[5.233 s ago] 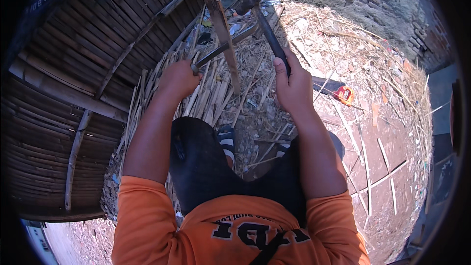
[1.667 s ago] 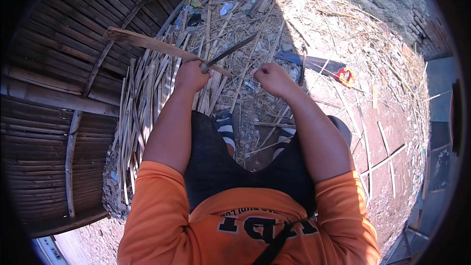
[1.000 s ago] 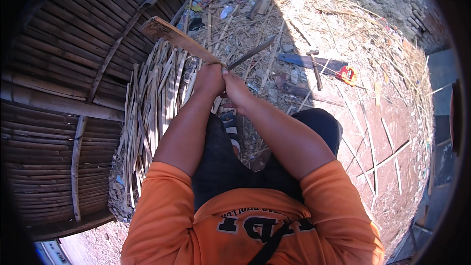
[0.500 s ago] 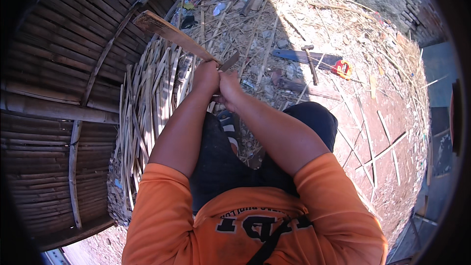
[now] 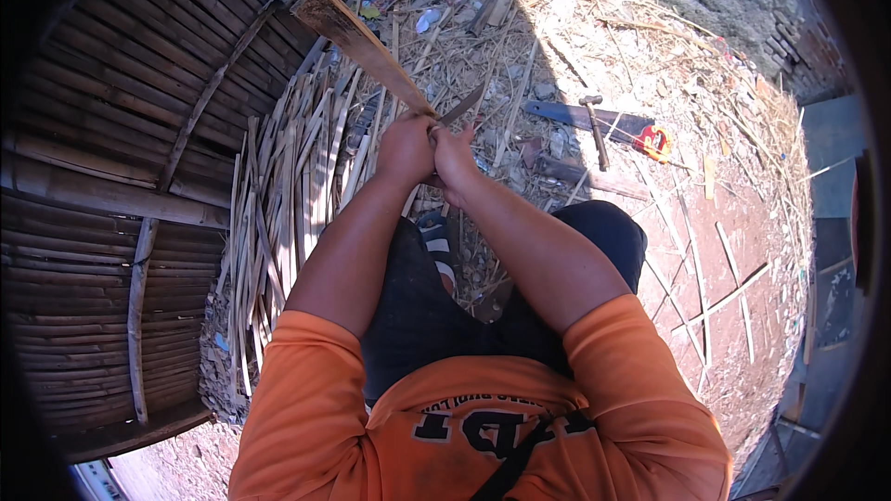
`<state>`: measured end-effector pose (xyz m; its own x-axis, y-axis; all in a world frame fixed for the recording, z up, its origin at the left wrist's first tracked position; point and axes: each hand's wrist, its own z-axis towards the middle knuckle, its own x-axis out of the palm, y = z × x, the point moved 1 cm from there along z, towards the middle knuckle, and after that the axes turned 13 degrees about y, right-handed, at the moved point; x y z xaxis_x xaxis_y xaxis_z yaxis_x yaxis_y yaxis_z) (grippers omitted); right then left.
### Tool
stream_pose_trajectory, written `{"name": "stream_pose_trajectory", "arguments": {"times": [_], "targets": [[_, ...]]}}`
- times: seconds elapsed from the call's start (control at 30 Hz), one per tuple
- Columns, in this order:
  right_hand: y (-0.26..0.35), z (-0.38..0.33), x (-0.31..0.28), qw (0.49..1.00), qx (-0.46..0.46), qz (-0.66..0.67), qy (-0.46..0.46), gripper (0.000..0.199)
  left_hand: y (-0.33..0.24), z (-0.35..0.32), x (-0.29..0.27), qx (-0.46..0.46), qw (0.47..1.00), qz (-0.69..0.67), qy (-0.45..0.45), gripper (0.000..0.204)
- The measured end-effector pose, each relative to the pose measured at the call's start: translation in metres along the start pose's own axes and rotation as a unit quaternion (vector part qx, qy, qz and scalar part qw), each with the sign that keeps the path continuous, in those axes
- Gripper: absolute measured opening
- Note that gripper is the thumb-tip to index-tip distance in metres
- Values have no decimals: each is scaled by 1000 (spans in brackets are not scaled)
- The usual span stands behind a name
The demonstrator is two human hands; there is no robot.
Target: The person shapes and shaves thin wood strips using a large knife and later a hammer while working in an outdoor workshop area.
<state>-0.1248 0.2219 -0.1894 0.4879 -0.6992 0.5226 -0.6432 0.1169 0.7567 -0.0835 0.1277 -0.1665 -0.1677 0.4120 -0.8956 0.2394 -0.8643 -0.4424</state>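
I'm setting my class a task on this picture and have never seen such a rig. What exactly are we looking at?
There is no machine: the left grip and right grip are simply two bare hands. The camera is worn on the head and looks down; its wide fisheye lens bends straight edges.

The hands meet in front of the body. A wooden board juts from there up to the left, and a short stretch of blade points up to the right; which hand holds which is hidden.

On the ground to the right, a hammer lies across a saw. A pile of thin strips lies to the left.
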Motion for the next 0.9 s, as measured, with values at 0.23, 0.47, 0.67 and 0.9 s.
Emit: {"name": "stream_pose_trajectory", "arguments": {"times": [0.23, 0.47, 0.67, 0.9], "targets": [[-5, 13, 0, 999, 12, -3, -32, 104, 1, -3, -2, 6, 999, 27, 47, 32], [-4, 39, -50, 990, -10, -114, -79, 57, -16, -19, -22, -56, 996, 32, 57, 42], [33, 17, -54, 990, -60, -97, -78, 26, -9, -23, -33, -99, 990, 14, 97, 49], [55, -16, -11, 949, -241, -198, 52, 49, -13, -14, -26, -72, 990, 3, 125, 51]]}}
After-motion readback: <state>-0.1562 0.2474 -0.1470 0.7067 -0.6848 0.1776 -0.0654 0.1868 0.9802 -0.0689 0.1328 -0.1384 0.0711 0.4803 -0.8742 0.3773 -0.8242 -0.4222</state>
